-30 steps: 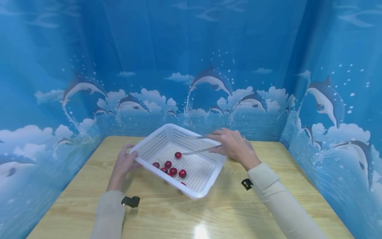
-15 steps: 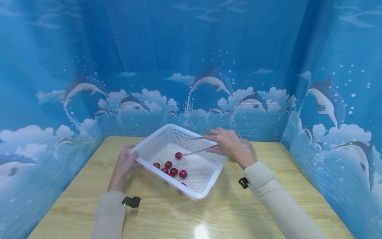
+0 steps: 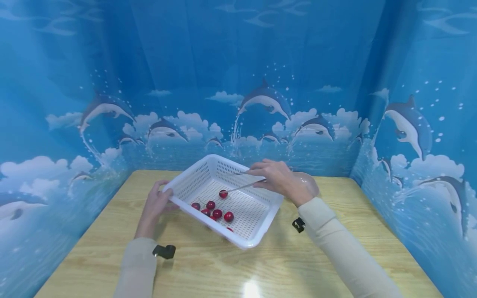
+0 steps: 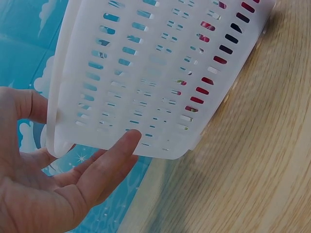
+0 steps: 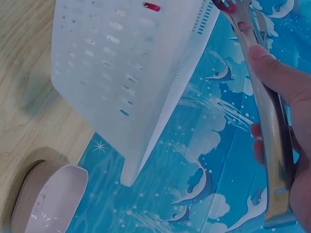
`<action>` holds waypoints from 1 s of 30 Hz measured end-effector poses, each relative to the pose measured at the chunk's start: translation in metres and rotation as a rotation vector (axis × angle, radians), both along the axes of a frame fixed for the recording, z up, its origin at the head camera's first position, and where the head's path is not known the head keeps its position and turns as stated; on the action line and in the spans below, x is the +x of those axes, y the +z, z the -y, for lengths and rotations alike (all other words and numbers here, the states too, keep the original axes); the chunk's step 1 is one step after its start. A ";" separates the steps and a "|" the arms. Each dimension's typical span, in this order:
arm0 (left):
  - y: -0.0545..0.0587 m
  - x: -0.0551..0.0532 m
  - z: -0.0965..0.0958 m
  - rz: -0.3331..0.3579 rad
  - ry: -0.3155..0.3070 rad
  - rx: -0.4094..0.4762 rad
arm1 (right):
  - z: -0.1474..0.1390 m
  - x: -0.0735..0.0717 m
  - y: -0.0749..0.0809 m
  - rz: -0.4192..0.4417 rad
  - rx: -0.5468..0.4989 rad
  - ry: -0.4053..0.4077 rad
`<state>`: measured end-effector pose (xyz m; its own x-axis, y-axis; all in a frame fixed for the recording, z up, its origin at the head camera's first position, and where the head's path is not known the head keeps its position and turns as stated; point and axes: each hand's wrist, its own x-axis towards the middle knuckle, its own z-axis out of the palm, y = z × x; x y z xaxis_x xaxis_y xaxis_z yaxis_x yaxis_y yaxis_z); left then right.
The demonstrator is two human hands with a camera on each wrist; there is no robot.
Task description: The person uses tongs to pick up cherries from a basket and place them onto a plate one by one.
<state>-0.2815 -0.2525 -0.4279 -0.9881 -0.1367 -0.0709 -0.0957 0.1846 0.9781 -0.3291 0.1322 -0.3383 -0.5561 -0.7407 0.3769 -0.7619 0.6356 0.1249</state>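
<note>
My left hand (image 3: 154, 205) grips the left corner of a white perforated plastic basket (image 3: 257, 236); in the left wrist view its fingers (image 4: 109, 167) are against the outside wall. Several red cherries (image 3: 228, 216) lie mostly along the basket's near side. My right hand (image 3: 273, 176) holds metal tongs (image 3: 246, 187) above the basket's right part. The tongs' arms stand apart, and the tip of the nearer one overlaps a single cherry (image 3: 223, 194) near the middle. Whether the far arm touches that cherry cannot be told. The right wrist view shows the tongs (image 5: 265, 111) along my palm.
A pinkish bowl (image 3: 308, 182) stands on the wooden table (image 3: 208, 273) behind my right wrist, partly hidden. Its pale inside shows in the right wrist view. A blue dolphin-print curtain (image 3: 238, 62) encloses the back and sides.
My right hand has moved left with the tongs, whose nearer tip has gone from beside the single cherry to over it. More of the bowl shows. The left hand and basket stay put.
</note>
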 end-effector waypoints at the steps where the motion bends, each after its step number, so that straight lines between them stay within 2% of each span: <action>1: 0.000 0.000 0.000 -0.001 0.001 0.000 | 0.001 0.000 0.000 0.005 0.006 -0.003; 6: 0.000 -0.001 0.000 0.000 0.004 0.006 | 0.009 -0.004 0.001 0.020 0.042 -0.011; 17: 0.001 0.000 0.000 0.003 0.004 0.005 | 0.029 -0.015 0.005 0.051 0.154 -0.086; 30: 0.000 0.000 -0.001 0.017 0.003 0.012 | 0.046 -0.031 0.001 0.183 0.234 -0.145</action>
